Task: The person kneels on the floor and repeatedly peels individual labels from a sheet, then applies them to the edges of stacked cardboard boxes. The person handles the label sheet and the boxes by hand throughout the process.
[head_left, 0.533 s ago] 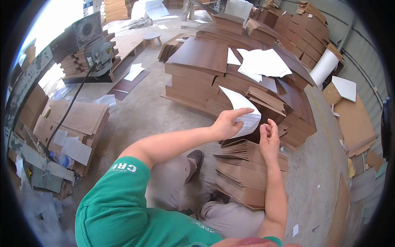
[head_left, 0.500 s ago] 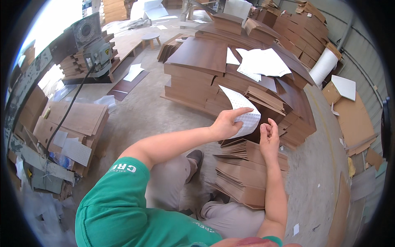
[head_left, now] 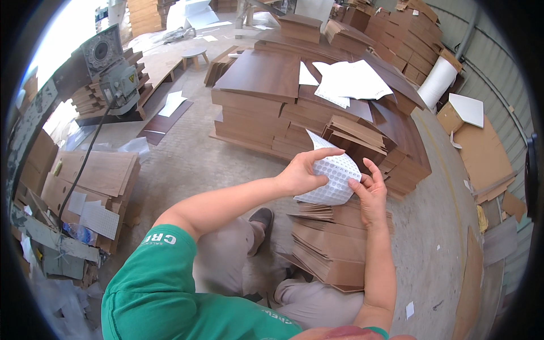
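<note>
My left hand (head_left: pixel 302 171) grips a white sheet of round stickers (head_left: pixel 335 186), its thumb and forefinger on the sheet's upper left part. The sheet bends in the air, showing rows of pale grey dots and a line of small print. At its right edge is my right hand (head_left: pixel 372 195), thumb pressed on the sheet and fingers curled, the forefinger raised. Whether a loose sticker is between those fingers is too small to tell. Below the hands stands a stack of brown boards (head_left: pixel 328 249), fanned at the edges, partly hidden by my right forearm.
Large piles of dark brown panels (head_left: pixel 258 76) stand ahead, with white papers (head_left: pixel 357 80) on top. A grey motor (head_left: pixel 120 85) on a metal frame and a board stack (head_left: pixel 105 170) are at left. A white roll (head_left: pixel 439 85) and cardboard (head_left: pixel 481 153) lean at right.
My right hand has come up to the sheet's right edge and now touches it. The sheet has turned so its dotted face shows more fully. The view has shifted slightly.
</note>
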`<state>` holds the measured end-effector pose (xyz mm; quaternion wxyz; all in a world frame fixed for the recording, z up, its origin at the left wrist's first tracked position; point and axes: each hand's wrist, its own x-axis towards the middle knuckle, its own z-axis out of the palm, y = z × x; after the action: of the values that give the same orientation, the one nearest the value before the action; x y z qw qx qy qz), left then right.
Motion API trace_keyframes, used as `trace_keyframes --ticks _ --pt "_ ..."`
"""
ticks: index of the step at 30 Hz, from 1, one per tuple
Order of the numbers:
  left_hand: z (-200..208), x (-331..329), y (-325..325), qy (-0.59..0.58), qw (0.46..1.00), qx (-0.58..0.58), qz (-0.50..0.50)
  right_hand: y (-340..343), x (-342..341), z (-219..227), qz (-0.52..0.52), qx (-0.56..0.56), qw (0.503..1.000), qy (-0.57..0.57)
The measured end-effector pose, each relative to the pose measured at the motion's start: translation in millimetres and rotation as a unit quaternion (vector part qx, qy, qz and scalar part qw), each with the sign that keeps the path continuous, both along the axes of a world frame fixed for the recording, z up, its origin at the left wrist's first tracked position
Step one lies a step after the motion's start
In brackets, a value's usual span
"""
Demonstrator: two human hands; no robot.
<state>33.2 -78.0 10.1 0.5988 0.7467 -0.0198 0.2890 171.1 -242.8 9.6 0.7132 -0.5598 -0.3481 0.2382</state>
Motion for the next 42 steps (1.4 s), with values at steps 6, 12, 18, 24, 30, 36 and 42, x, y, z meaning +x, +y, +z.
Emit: trace_keyframes --ticks 6,12,18,24,30,36,42 --pt "10 -4 3 -0.014 0.999 -0.020 -0.029 -1 -1 5 0.024 0.007 1.000 0.018" --pt "15 -4 9 0.053 0.996 -0.071 -0.008 0 -4 12 0.026 -0.014 1.000 -0.004" --pt "5 2 6 0.093 0.986 -0.139 0.008 -8 -4 19 -0.024 -0.108 0.990 -0.085" --pt "3 0 12 0.130 0.984 -0.112 0.042 -1 -21 37 -0.101 -0.103 0.904 -0.403" --pt "0 -3 12 0.127 0.990 -0.008 0.065 26 -26 33 -0.064 -0.058 0.790 -0.608" --pt "-13 3 21 0.080 0.995 -0.015 0.050 39 -28 35 -0.069 -0.044 0.750 -0.656" --pt "0 -5 20 0.114 0.991 -0.059 0.047 45 -37 33 -0.090 -0.067 0.748 -0.654"
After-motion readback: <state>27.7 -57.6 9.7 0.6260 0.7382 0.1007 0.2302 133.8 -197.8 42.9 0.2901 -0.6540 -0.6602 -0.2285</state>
